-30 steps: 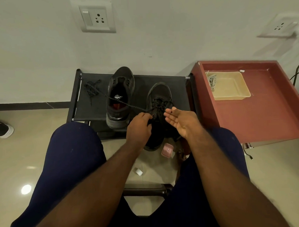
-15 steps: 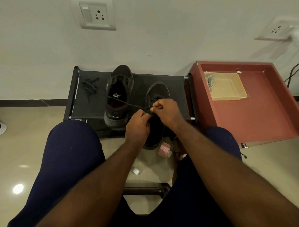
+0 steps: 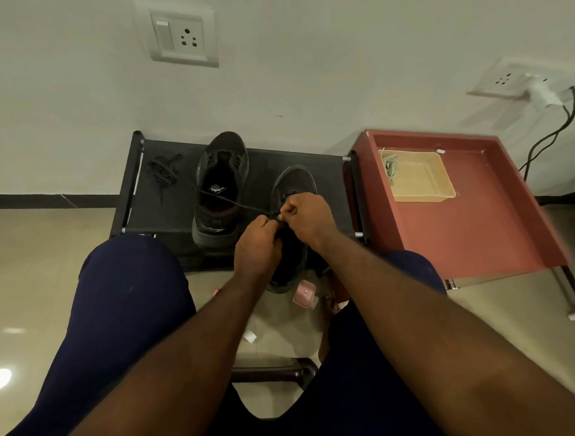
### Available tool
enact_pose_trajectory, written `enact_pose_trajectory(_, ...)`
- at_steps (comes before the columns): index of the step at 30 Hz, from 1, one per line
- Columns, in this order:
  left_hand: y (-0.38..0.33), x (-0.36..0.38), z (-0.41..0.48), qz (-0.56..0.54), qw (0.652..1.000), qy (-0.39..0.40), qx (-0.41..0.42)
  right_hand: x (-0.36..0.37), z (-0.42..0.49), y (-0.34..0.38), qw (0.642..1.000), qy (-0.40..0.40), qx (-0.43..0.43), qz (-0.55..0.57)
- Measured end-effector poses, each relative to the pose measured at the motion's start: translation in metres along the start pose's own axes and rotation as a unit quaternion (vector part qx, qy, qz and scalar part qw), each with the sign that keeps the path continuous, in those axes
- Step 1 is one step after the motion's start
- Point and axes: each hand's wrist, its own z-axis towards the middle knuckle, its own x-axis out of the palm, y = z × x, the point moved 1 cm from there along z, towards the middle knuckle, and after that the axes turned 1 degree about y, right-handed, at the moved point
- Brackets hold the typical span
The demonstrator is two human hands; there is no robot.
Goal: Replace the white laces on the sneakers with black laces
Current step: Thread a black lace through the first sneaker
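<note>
both hands pinch the black lace where they meet: right hand gripping near the tip, left hand clenched on it just below, over the near sneaker on the rack. i judge threading in hand; keep the strand taut and feed the tip squarely. spare lace lies bundled far left. a second ago the right hand was open.

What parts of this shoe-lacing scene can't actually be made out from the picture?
- Head view: the eyelets of the right sneaker are hidden by the left hand and right hand.
- The bundle in the beige tray is too small to identify.
- The pink object on the floor is partly hidden by the shoe.
</note>
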Motion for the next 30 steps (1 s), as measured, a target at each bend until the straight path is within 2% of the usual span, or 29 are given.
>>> enact_pose_trajectory(6, 0.0002, -0.0018, 0.0040, -0.021, 1.000, -0.013, -0.005, 0.0000, -0.0008, 0.0041, 1.000, -0.002, -0.010, -0.002)
enact_pose_trajectory(11, -0.0013, -0.0008, 0.0001, -0.006, 1.000, -0.002, -0.004, -0.0011, -0.0019, 0.0050, 0.997, 0.023, -0.036, -0.059)
enact_pose_trajectory(15, -0.0022, -0.0024, 0.0026, -0.010, 1.000, -0.005, 0.000, -0.0015, 0.0002, 0.0046, 0.999, -0.002, -0.018, -0.040)
enact_pose_trajectory(18, -0.0023, -0.0014, 0.0027, -0.006, 1.000, -0.004, -0.011, 0.0020, -0.0014, 0.0070, 0.999, 0.010, -0.023, -0.033)
enact_pose_trajectory(26, -0.0053, -0.0034, 0.0002, -0.010, 1.000, 0.003, -0.026, 0.0037, -0.0036, -0.0002, 0.997, -0.013, -0.031, -0.074)
enact_pose_trajectory(30, -0.0052, -0.0037, -0.0005, -0.015, 0.999, 0.000, -0.041, 0.0004, -0.0029, 0.0041, 0.997, 0.033, -0.038, -0.053)
